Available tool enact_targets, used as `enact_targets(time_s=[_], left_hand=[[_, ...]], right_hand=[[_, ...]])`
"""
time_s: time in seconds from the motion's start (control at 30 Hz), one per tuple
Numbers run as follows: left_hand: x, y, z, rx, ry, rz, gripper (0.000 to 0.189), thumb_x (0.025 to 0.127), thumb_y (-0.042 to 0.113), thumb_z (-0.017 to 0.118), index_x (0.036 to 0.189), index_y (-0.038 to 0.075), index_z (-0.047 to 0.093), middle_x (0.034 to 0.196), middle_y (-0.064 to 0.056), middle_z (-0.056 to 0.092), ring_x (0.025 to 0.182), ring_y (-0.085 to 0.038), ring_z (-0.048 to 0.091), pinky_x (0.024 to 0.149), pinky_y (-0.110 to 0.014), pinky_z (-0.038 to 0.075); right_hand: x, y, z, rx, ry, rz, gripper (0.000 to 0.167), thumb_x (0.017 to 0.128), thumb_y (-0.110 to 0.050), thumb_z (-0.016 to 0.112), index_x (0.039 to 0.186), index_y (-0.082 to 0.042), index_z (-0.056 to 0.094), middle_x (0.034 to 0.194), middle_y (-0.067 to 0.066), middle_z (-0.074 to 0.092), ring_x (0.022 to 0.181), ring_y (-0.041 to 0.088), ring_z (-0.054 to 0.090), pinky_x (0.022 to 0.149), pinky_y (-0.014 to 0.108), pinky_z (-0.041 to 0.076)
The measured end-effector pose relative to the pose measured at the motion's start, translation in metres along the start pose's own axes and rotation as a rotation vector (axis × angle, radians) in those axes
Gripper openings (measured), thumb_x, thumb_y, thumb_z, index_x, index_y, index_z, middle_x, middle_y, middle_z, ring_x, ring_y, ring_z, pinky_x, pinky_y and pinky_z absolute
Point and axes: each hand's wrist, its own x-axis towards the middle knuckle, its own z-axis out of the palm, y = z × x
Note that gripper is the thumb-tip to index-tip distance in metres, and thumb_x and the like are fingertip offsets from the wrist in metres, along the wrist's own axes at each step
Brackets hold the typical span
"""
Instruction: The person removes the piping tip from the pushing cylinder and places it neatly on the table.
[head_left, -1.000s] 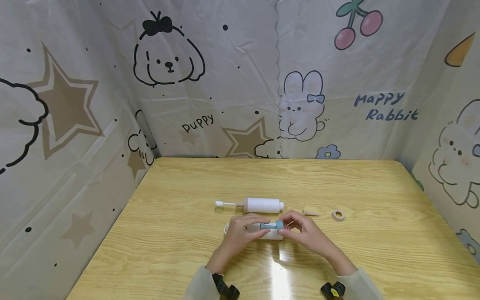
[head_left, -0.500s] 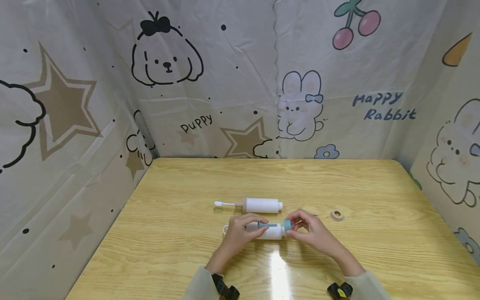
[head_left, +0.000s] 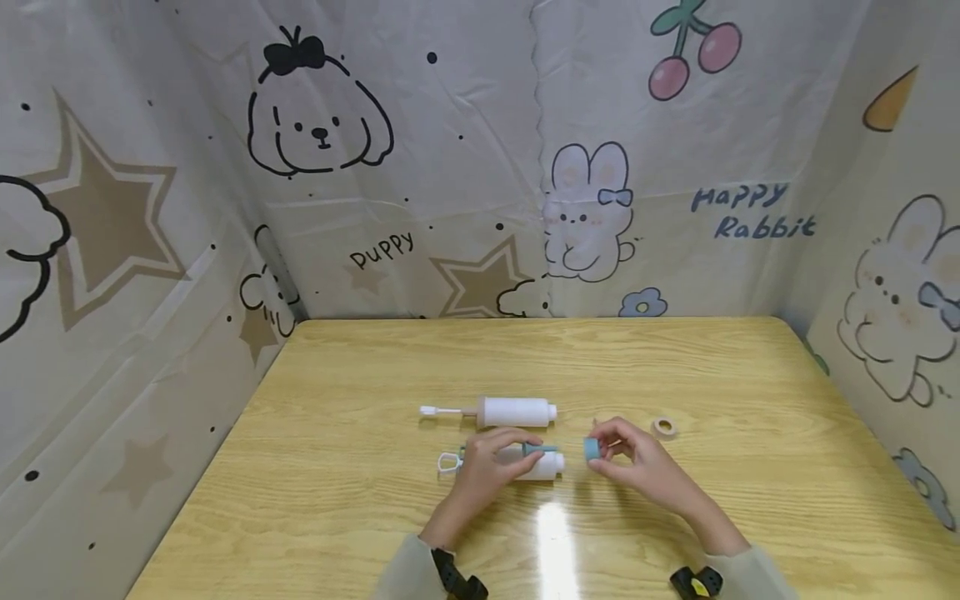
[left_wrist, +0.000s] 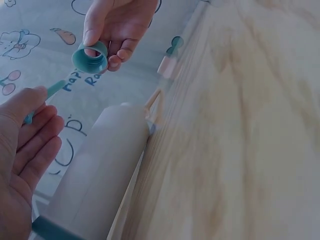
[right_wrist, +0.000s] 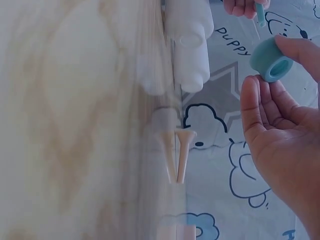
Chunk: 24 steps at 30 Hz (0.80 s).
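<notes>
My left hand [head_left: 486, 465] pinches a slim teal tapered piece [head_left: 543, 448] between thumb and fingers, over a white bottle [head_left: 551, 468] lying on its side. A white loop [head_left: 448, 463] sticks out at that bottle's left end, and a teal collar [left_wrist: 52, 231] shows in the left wrist view. To the right of the bottle's neck, my right hand [head_left: 637, 463] holds a short teal ring-shaped cap [head_left: 592, 448] by its sides; its threaded hollow [left_wrist: 91, 61] shows in the left wrist view. A gap separates the cap from the tapered piece.
Behind lies a second white bottle [head_left: 516, 412] with a beige collar and a white brush-tipped stem [head_left: 442, 411]. A beige ring [head_left: 663, 427] rests beyond my right hand. A beige tapered piece [right_wrist: 185, 155] stands out in the right wrist view, mostly hidden in the head view.
My right hand has drawn the teal cap off to the right, away from the tapered piece it was against. The left hand stays over the bottle. The head view has shifted slightly.
</notes>
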Motion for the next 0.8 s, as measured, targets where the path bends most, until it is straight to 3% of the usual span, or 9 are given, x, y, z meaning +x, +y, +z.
enact_targets(time_s=[0.33,0.57,0.8], left_hand=[[0.005,0.008,0.018,0.014,-0.016,0.01,0.011,0.083,0.013,0.078,0.093,0.009,0.075,0.094,-0.004,0.076,0.088,-0.014,0.073,0.078,-0.021,0.059],[0.01,0.014,0.031,-0.035,-0.031,0.03,0.011,0.082,0.011,0.078,0.092,0.008,0.074,0.093,-0.006,0.077,0.088,-0.016,0.073,0.084,-0.015,0.056],[0.014,0.016,0.045,-0.048,-0.031,0.05,0.011,0.081,0.009,0.078,0.091,0.007,0.074,0.091,-0.006,0.077,0.085,-0.016,0.074,0.083,-0.013,0.055]], right_hand=[[-0.011,0.004,-0.015,-0.065,0.029,-0.001,0.024,0.09,-0.008,0.069,0.111,-0.002,0.059,0.1,0.006,0.062,0.084,0.001,0.057,0.074,0.019,0.053],[-0.021,0.005,-0.028,-0.114,0.054,0.048,0.025,0.09,-0.011,0.069,0.112,-0.002,0.06,0.096,0.005,0.059,0.083,0.001,0.055,0.073,0.018,0.052],[-0.029,0.01,-0.039,-0.135,0.076,0.021,0.024,0.089,-0.008,0.07,0.11,-0.003,0.06,0.096,0.004,0.057,0.081,0.003,0.054,0.071,0.018,0.052]])
